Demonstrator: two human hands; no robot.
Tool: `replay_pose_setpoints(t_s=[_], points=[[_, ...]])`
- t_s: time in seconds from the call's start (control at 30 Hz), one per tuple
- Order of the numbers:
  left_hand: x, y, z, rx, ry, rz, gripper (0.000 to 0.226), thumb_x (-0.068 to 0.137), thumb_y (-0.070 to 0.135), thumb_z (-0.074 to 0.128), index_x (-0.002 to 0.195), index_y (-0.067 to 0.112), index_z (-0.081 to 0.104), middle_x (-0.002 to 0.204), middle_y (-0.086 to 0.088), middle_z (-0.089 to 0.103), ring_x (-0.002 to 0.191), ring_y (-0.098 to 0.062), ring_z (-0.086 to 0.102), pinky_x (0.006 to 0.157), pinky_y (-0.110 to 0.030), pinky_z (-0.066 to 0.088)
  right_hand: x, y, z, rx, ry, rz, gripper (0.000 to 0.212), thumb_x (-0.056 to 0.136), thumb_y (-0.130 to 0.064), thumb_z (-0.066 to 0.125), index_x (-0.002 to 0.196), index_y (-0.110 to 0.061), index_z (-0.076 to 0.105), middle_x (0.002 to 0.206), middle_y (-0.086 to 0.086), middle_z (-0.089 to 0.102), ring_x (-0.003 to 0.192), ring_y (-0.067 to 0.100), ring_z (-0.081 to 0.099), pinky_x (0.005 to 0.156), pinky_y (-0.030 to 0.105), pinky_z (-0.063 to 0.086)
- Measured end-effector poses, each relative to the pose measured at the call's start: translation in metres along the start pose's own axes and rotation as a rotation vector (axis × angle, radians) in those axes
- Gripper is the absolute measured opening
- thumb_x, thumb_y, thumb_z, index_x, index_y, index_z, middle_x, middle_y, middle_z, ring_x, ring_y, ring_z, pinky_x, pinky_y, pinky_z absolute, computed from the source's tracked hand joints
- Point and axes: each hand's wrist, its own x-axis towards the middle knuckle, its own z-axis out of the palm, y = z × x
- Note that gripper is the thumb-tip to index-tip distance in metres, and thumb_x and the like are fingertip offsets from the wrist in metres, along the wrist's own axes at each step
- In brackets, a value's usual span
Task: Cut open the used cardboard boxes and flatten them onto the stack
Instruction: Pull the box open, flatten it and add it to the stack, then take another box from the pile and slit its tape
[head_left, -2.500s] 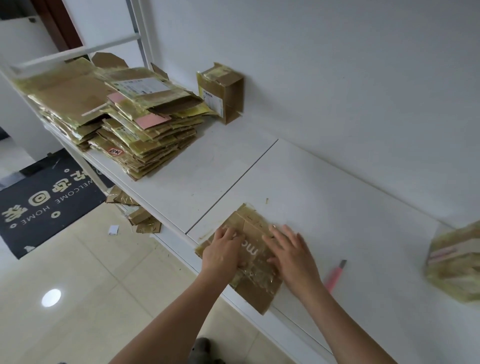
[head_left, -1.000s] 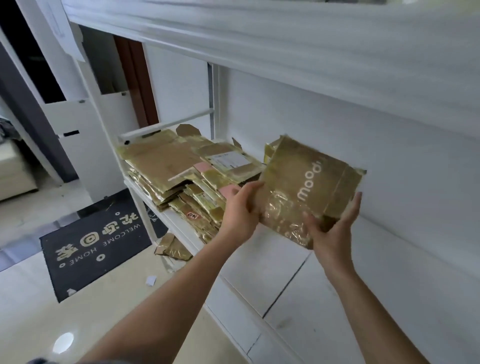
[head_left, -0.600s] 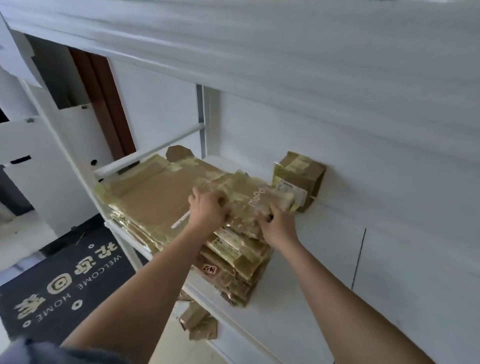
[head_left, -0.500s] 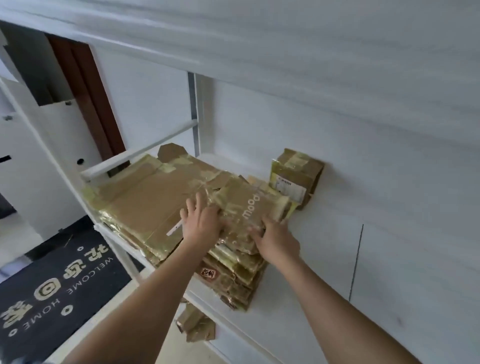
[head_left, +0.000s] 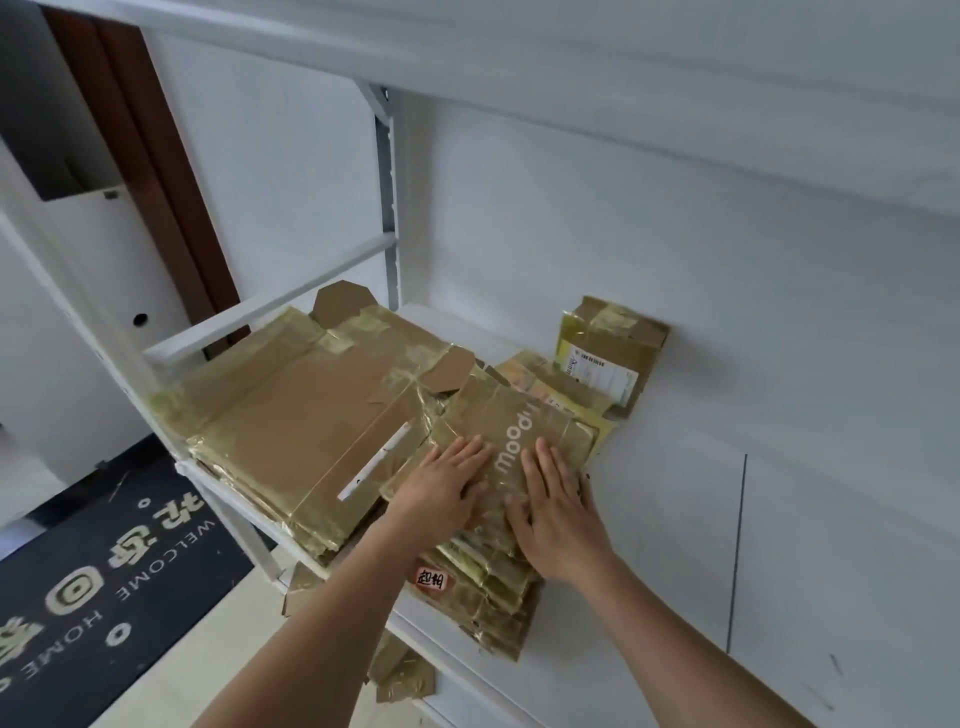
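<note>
White shelf (head_left: 649, 525) (dark doormat (head_left: 104, 561) below)

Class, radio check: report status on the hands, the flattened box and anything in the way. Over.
Left hand and right hand flat, pressing flattened box onto stack. Uncut taped box stands behind against wall. Nothing in the way.

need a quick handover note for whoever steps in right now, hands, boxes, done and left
Left hand and right hand: both open, fingers straight, pressing flat on the flattened mood box.
That box lies on top of the nearer stack on the white shelf; a larger flat pile sits beside it.
Done: this box is cut, flattened and stacked.
Left: one taped box, not yet flattened, stands against the wall behind the stack.
</note>
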Motion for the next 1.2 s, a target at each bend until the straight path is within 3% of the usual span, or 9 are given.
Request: replay_pose_setpoints(t_s=[0.07, 0.2, 0.3, 0.4, 0.53, 0.73, 0.83, 0.93, 1.2], points=[[0.000, -0.002, 0.005, 0.008, 0.030, -0.009, 0.054, 0.106, 0.040, 0.028, 0.156, 0.030, 0.013, 0.163, 0.012, 0.004, 0.149, -0.006, -0.004, 0.119, -0.028, -0.008, 0.000, 0.000, 0.006, -0.022, 0.033, -0.003, 0.074, 0.094, -0.059, -0.003, 0.156, -0.019, -0.015, 0.161, -0.001, -0.027, 0.147, 0.014, -0.027, 0.118, 0.042, -0.013], [0.003, 0.000, 0.002, 0.053, -0.023, -0.041, 0.055, 0.105, 0.040, 0.030, 0.157, 0.029, 0.012, 0.163, 0.012, 0.004, 0.150, -0.008, -0.003, 0.119, -0.030, -0.006, 0.005, -0.005, 0.001, -0.083, -0.003, 0.018, 0.068, 0.101, -0.053, 0.008, 0.156, -0.018, -0.013, 0.162, 0.002, -0.024, 0.149, 0.017, -0.022, 0.121, 0.046, -0.008], [0.001, 0.018, -0.012, 0.123, -0.025, -0.123, 0.056, 0.104, 0.034, 0.037, 0.155, 0.031, 0.017, 0.163, 0.013, 0.009, 0.150, -0.008, 0.005, 0.121, -0.037, 0.001, -0.003, -0.016, -0.017, -0.182, 0.045, 0.014, 0.068, 0.102, -0.054, 0.017, 0.158, -0.018, 0.006, 0.166, 0.001, 0.004, 0.151, 0.024, 0.004, 0.122, 0.046, 0.008], [-0.005, 0.043, -0.026, 0.222, 0.141, -0.142, 0.046, 0.097, 0.025, 0.049, 0.142, 0.033, 0.045, 0.152, 0.006, 0.034, 0.141, -0.017, 0.034, 0.119, -0.037, 0.019, -0.017, -0.021, -0.028, -0.100, 0.200, 0.005, 0.056, 0.102, -0.049, 0.032, 0.149, -0.018, 0.036, 0.146, -0.002, 0.039, 0.131, 0.024, 0.033, 0.111, 0.038, 0.029], [-0.021, 0.056, -0.041, 0.249, 0.315, -0.110, 0.029, 0.094, 0.026, 0.056, 0.123, 0.028, 0.059, 0.140, -0.002, 0.041, 0.124, -0.022, 0.047, 0.101, -0.038, 0.043, -0.027, -0.005, -0.046, 0.070, 0.199, -0.080, 0.047, 0.104, -0.038, 0.037, 0.147, -0.018, 0.041, 0.146, -0.004, 0.037, 0.132, 0.023, 0.035, 0.106, 0.036, 0.038], [-0.046, 0.108, -0.051, 0.427, 0.529, 0.050, 0.039, 0.097, 0.040, 0.047, 0.123, 0.016, 0.062, 0.125, -0.011, 0.055, 0.108, -0.029, 0.056, 0.093, -0.041, 0.046, -0.075, 0.029, -0.085, -0.029, 0.457, -0.152, 0.041, 0.101, -0.030, 0.041, 0.137, -0.014, 0.052, 0.134, 0.007, 0.052, 0.119, 0.028, 0.047, 0.101, 0.040, 0.042], [-0.055, 0.155, -0.043, 0.452, 0.526, 0.186, 0.042, 0.095, 0.043, 0.049, 0.120, 0.013, 0.065, 0.116, -0.011, 0.061, 0.097, -0.029, 0.062, 0.080, -0.041, 0.051, -0.112, 0.059, -0.100, -0.107, 0.597, -0.116, 0.034, 0.096, -0.025, 0.049, 0.123, -0.009, 0.061, 0.114, 0.009, 0.059, 0.101, 0.029, 0.054, 0.093, 0.042, 0.047], [-0.060, 0.208, -0.021, 0.463, 0.476, 0.283, 0.044, 0.090, 0.045, 0.056, 0.119, 0.013, 0.066, 0.109, -0.008, 0.064, 0.091, -0.026, 0.065, 0.069, -0.037, 0.052, -0.157, 0.098, -0.105, -0.173, 0.587, -0.025, 0.033, 0.095, -0.025, 0.055, 0.125, -0.011, 0.061, 0.113, 0.009, 0.059, 0.104, 0.029, 0.055, 0.103, 0.044, 0.042], [-0.065, 0.385, 0.086, 0.448, 0.286, 0.446, 0.043, 0.096, 0.047, 0.046, 0.120, 0.016, 0.063, 0.117, -0.006, 0.059, 0.095, -0.025, 0.063, 0.073, -0.036, 0.049, -0.307, 0.256, -0.098, -0.185, 0.602, 0.252, 0.031, 0.094, -0.024, 0.060, 0.121, -0.010, 0.065, 0.114, 0.010, 0.062, 0.104, 0.030, 0.056, 0.103, 0.048, 0.044]])
